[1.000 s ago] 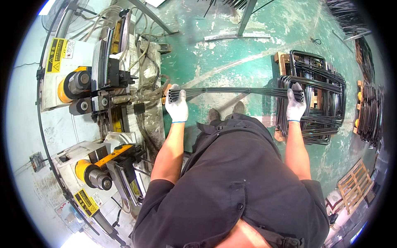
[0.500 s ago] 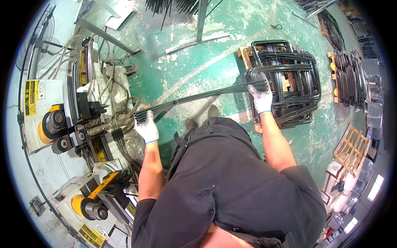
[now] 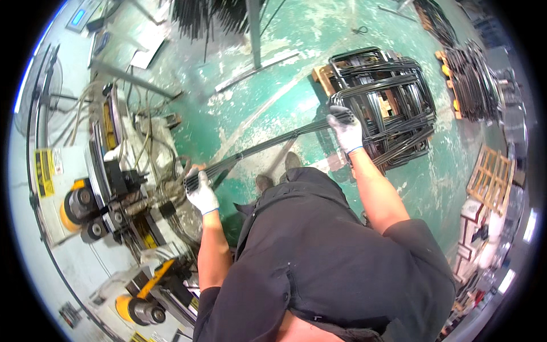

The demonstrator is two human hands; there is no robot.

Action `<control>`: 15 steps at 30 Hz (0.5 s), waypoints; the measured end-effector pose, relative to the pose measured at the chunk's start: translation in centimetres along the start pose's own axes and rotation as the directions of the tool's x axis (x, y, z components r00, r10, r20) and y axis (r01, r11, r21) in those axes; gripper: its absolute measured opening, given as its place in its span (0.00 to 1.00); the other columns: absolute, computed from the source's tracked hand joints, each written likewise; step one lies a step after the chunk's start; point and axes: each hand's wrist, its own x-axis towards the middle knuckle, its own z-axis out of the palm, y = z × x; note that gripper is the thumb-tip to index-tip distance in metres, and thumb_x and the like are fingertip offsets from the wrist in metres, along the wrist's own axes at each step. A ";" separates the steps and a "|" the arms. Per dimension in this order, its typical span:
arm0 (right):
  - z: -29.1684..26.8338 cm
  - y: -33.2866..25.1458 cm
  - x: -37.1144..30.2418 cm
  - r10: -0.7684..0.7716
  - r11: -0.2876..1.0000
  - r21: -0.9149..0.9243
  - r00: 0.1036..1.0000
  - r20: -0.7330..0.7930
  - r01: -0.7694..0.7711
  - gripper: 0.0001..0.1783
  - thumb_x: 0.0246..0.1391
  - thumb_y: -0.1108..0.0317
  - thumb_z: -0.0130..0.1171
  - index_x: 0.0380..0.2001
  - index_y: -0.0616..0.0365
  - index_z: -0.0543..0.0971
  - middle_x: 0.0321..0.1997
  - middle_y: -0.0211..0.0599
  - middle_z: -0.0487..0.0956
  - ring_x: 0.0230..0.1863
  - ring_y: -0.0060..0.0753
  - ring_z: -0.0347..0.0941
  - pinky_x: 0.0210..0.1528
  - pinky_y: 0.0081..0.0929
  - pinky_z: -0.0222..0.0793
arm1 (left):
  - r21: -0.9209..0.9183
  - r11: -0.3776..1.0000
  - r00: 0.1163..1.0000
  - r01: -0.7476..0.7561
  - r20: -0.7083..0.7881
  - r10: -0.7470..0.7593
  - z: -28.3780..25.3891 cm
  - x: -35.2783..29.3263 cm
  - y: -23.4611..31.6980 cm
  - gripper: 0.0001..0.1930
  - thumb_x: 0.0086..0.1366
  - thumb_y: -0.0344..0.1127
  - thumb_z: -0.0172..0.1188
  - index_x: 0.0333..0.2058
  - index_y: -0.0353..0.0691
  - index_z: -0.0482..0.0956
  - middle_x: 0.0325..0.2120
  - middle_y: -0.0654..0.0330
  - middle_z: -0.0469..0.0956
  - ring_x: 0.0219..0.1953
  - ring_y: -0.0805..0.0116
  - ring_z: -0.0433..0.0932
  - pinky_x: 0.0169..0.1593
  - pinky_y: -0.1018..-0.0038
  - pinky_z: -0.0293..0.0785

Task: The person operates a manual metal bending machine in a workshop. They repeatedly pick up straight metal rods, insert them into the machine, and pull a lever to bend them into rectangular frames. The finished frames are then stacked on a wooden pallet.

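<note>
A bundle of thin black metal tubes (image 3: 268, 147) stretches across in front of me, held above the floor, its right end farther from me than its left. My left hand (image 3: 201, 194), in a white glove with a blue cuff, is closed round the left end, where the open tube ends show. Gloved the same way, my right hand (image 3: 346, 130) grips the right end, close to the stack of bent black tube frames (image 3: 424, 91). Part of the fingers on both hands is hidden by the tubes.
Bending machinery (image 3: 111, 199) with yellow parts and hoses stands along my left. The frame stack rests on a wooden pallet (image 3: 323, 80). Farther right are more black frames (image 3: 476, 85) and an empty wooden pallet (image 3: 490, 176). A metal post (image 3: 253, 34) rises ahead beside hanging black rods.
My view has turned a little, so the surroundings sit differently in it. The bundle remains in both hands, and its right end has shifted slightly left against the frame stack.
</note>
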 end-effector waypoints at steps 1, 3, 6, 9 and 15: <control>0.2 0.1 0.0 -0.029 0.997 0.073 1.000 -0.011 0.029 0.10 0.59 0.77 0.70 0.45 0.60 0.85 0.39 0.25 0.84 0.40 0.20 0.78 0.48 0.22 0.76 | 0.018 1.000 1.000 0.019 -0.016 -0.019 0.6 0.1 0.7 0.14 0.71 0.27 0.65 0.53 0.32 0.81 0.49 0.57 0.83 0.47 0.68 0.81 0.49 0.71 0.81; -0.2 1.2 0.2 -0.066 0.997 0.037 0.998 -0.012 0.066 0.06 0.62 0.75 0.69 0.41 0.60 0.85 0.38 0.27 0.84 0.40 0.19 0.78 0.48 0.21 0.75 | -0.024 1.000 1.000 0.004 -0.012 -0.005 0.8 0.9 0.9 0.10 0.73 0.33 0.65 0.47 0.34 0.84 0.44 0.59 0.85 0.43 0.70 0.82 0.47 0.71 0.81; -0.6 2.0 -0.1 0.002 0.996 0.085 1.000 0.005 -0.002 0.04 0.63 0.72 0.69 0.39 0.61 0.84 0.36 0.28 0.85 0.40 0.19 0.78 0.48 0.22 0.75 | -0.039 0.996 0.996 0.083 -0.037 -0.085 1.0 0.8 1.5 0.07 0.73 0.34 0.65 0.43 0.35 0.83 0.37 0.61 0.85 0.39 0.71 0.82 0.46 0.71 0.81; -1.3 2.0 -0.4 0.066 0.995 0.067 0.996 0.053 -0.069 0.02 0.64 0.75 0.65 0.38 0.64 0.82 0.37 0.32 0.85 0.41 0.23 0.79 0.49 0.23 0.76 | 0.069 0.997 0.999 0.022 -0.028 -0.020 0.8 1.0 1.1 0.07 0.73 0.34 0.65 0.39 0.36 0.82 0.37 0.62 0.84 0.39 0.72 0.79 0.47 0.71 0.78; -4.8 -4.5 -2.7 0.260 0.965 -0.076 0.931 0.254 -0.249 0.09 0.67 0.78 0.56 0.46 0.68 0.81 0.43 0.44 0.81 0.44 0.34 0.79 0.52 0.28 0.79 | 0.182 0.983 1.000 -0.013 -0.004 0.014 -1.0 0.7 -0.3 0.09 0.74 0.35 0.64 0.41 0.34 0.83 0.39 0.61 0.83 0.41 0.70 0.79 0.50 0.69 0.77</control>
